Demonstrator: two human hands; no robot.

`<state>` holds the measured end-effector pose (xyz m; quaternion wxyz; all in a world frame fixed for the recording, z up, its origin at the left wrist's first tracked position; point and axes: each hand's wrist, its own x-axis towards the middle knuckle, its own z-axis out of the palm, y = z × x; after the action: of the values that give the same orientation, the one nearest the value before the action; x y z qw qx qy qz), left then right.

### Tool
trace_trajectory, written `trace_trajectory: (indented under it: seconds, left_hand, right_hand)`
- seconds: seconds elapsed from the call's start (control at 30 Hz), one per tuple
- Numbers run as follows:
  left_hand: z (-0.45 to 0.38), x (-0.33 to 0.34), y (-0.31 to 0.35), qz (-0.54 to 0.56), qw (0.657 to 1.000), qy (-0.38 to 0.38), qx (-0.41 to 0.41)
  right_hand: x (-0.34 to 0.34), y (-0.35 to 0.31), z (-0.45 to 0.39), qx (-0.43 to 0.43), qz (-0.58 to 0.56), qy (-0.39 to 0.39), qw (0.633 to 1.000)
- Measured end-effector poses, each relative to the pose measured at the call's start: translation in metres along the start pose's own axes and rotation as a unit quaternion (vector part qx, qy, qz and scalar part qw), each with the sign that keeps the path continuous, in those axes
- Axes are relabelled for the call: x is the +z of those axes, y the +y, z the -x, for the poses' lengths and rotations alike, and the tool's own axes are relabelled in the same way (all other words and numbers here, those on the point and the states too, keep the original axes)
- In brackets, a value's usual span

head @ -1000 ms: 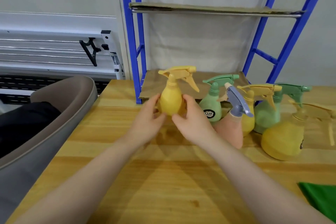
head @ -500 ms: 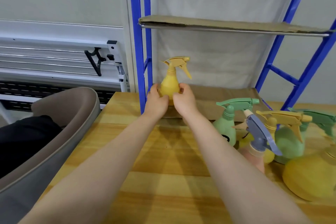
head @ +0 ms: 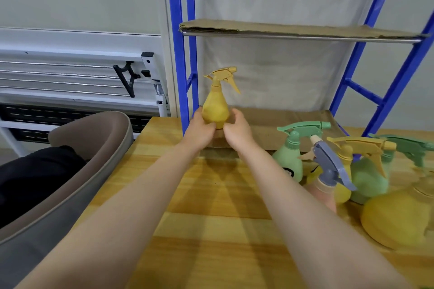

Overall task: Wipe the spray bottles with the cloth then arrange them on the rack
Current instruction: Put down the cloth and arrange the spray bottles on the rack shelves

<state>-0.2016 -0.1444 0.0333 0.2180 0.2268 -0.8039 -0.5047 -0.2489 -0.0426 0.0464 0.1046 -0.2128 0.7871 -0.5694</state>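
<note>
Blue rack [head: 180, 58], yellow spray bottle [head: 215, 110] upright, gripped between left hand [head: 201, 129], right hand [head: 236, 131]

Two bare forearms in view, no sleeves visible up to the frame edge. Left hand [head: 201, 128] and right hand [head: 237, 132]: no gloves, rings, watch or bands visible. Fingernails too small to tell.

Wooden table [head: 211, 230] bearing blue rack [head: 180, 77], clustered spray bottles [head: 291, 162] at right.
</note>
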Motion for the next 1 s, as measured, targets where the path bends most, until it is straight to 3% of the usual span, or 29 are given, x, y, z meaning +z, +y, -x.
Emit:
trace_trajectory:
  seconds: [0.37,0.53,0.73,0.87,1.0]
  left_hand:
    - [0.088,0.007,-0.004,0.016,0.996,-0.008,0.084]
    - [0.126,0.027,0.007,0.036,0.990,-0.064,0.120]
    - [0.177,0.061,0.026,0.069,0.968,-0.180,0.163]
    - [0.215,0.094,0.040,0.087,0.941,-0.272,0.180]
    - [0.239,0.131,0.057,0.007,0.916,-0.363,0.170]
  right_hand:
    - [-0.056,0.012,0.118,-0.041,0.154,-0.051,0.986]
    - [-0.091,0.026,0.173,-0.065,0.180,-0.066,0.979]
    - [-0.148,0.057,0.217,-0.044,0.162,-0.018,0.986]
    - [-0.191,0.081,0.232,0.001,0.160,0.069,0.985]
    - [-0.238,0.100,0.246,0.059,0.261,0.142,0.953]
